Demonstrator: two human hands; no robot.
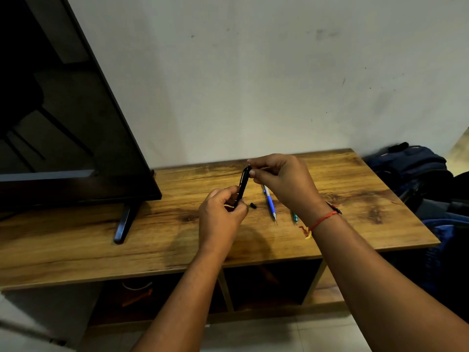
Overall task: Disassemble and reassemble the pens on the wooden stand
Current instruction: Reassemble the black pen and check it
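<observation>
A black pen (243, 185) is held tilted above the wooden stand (101, 240). My left hand (220, 216) grips its lower end. My right hand (281, 182) pinches its top end by the clip. A small black pen part (253, 205) lies on the stand just right of my left hand. A blue and white pen (270, 202) lies on the wood under my right hand, tip toward me. A green pen (295, 217) shows partly beside my right wrist; the rest of it is hidden by the wrist.
A black television (63, 110) on a slanted foot (124, 222) fills the left of the stand. The wall rises right behind. Dark blue bags (416, 179) are piled past the stand's right edge. Open shelves (269, 285) sit under the top.
</observation>
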